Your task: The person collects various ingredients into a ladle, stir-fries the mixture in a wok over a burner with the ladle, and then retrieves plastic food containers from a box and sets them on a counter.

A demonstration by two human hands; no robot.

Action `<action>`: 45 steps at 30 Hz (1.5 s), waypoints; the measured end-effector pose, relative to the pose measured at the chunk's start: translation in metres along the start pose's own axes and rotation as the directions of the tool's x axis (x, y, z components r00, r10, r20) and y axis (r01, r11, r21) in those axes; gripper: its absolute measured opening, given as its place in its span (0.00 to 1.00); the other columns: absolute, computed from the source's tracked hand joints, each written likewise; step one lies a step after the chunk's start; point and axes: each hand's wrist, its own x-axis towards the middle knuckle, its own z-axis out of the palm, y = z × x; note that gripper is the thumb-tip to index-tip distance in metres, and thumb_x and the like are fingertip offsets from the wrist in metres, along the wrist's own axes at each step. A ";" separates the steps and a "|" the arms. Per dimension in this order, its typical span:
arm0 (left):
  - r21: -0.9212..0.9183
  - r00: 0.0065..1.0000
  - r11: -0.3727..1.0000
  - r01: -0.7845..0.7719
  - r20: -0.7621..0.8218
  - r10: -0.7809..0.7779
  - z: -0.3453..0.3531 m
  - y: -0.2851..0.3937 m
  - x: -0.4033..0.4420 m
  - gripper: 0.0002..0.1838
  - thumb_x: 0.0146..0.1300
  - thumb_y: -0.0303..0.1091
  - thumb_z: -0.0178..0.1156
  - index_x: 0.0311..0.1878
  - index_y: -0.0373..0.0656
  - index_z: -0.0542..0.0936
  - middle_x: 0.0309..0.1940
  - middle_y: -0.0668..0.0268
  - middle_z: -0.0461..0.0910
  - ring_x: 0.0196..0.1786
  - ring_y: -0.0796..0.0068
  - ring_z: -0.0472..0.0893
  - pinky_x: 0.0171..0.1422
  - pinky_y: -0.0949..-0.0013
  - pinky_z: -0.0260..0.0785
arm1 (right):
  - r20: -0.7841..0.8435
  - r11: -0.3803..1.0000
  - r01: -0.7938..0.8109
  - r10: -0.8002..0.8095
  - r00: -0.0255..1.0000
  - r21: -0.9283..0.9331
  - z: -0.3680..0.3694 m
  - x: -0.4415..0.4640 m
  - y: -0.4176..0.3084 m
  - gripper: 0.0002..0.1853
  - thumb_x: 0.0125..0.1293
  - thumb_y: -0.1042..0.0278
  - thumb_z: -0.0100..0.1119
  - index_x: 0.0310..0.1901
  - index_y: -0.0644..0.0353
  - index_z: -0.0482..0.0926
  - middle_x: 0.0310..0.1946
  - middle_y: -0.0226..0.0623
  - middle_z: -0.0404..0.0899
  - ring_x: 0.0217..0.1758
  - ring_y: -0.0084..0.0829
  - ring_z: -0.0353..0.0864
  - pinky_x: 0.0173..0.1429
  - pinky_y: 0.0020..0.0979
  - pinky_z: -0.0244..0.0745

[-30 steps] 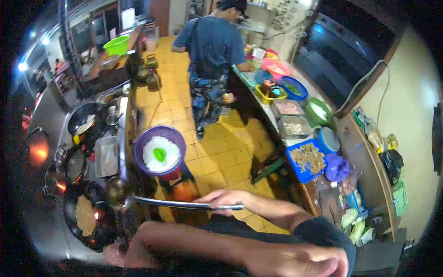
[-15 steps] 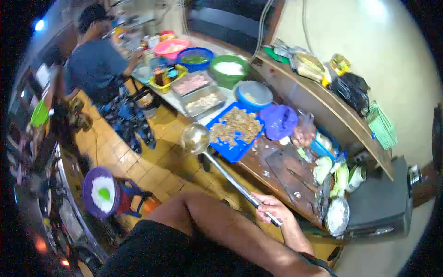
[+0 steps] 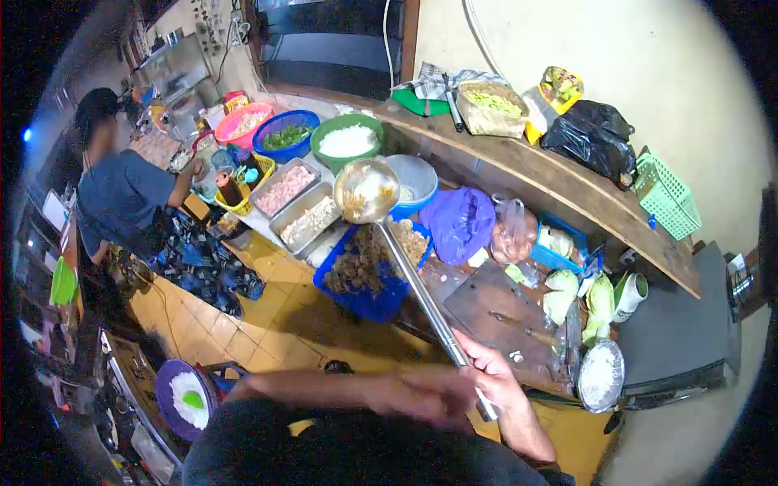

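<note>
My right hand [image 3: 496,379] is closed around the lower handle of a long metal ladle [image 3: 423,298]. Its round bowl shows brown bits and a pale patch inside, and hangs over the edge of a metal tray of pale chopped food [image 3: 304,224]. Smeared by motion, my left hand [image 3: 442,395] is beside the lower end of the handle; its fingers cannot be made out. Beyond the ladle, a blue tray [image 3: 374,306] holds brown shredded food, partly hidden by the handle. A purple plastic bag [image 3: 458,225] lies to its right.
Bowls of food, including a green one [image 3: 379,147], line the counter. A cutting board [image 3: 478,304] and cabbage [image 3: 598,308] are at right, below a wooden shelf [image 3: 535,174]. Another person [image 3: 134,190] stands at left. A purple tub of white food [image 3: 166,397] is low left.
The view has turned. The ladle bowl has gone from over the floor beside the blue tray to over the counter trays. My left arm has swung, bringing that hand near the handle.
</note>
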 end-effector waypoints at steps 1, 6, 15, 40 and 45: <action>-0.011 0.983 0.998 -0.058 -0.176 0.056 -0.024 -0.008 -0.018 0.27 0.65 0.57 0.54 0.49 0.38 0.73 0.41 0.59 0.77 0.49 0.70 0.75 0.52 0.64 0.67 | -0.002 0.999 -0.004 0.004 1.000 -0.043 0.005 0.010 -0.006 0.33 0.69 0.70 0.53 0.73 0.59 0.52 0.30 0.35 0.75 0.18 0.24 0.70 0.20 0.25 0.67; 0.107 0.615 0.965 -0.240 -0.753 0.236 -0.109 -0.007 -0.054 0.26 0.65 0.49 0.57 0.56 0.39 0.68 0.47 0.60 0.76 0.49 0.67 0.76 0.56 0.61 0.69 | 0.003 0.997 -0.008 0.008 1.000 -0.072 0.063 0.110 -0.002 0.17 0.75 0.61 0.41 0.62 0.50 0.58 0.23 0.37 0.73 0.16 0.27 0.71 0.20 0.27 0.66; 0.199 0.508 0.979 0.040 -0.848 0.152 -0.190 0.103 -0.226 0.15 0.54 0.27 0.62 0.45 0.35 0.74 0.41 0.58 0.77 0.44 0.68 0.78 0.52 0.66 0.72 | -0.073 0.361 0.294 -0.731 0.679 -0.885 0.059 0.324 -0.061 0.11 0.69 0.64 0.50 0.35 0.63 0.76 0.28 0.41 0.80 0.32 0.36 0.81 0.37 0.37 0.75; 0.185 0.829 0.908 0.377 -0.504 -0.242 -0.210 0.175 -0.343 0.19 0.49 0.40 0.69 0.39 0.41 0.75 0.36 0.66 0.74 0.37 0.76 0.74 0.38 0.72 0.67 | -0.337 -0.115 -0.531 -0.657 0.675 -0.839 0.015 0.357 -0.234 0.09 0.56 0.70 0.55 0.36 0.63 0.81 0.29 0.50 0.81 0.34 0.46 0.83 0.41 0.42 0.76; 0.180 0.813 0.849 0.497 -0.439 -0.383 -0.216 0.186 -0.333 0.13 0.49 0.33 0.63 0.35 0.39 0.75 0.35 0.64 0.75 0.40 0.71 0.75 0.46 0.67 0.68 | -0.167 -0.057 -0.248 -0.592 0.788 -0.967 0.065 0.348 -0.089 0.05 0.55 0.76 0.59 0.35 0.61 0.77 0.29 0.50 0.80 0.31 0.49 0.80 0.35 0.42 0.74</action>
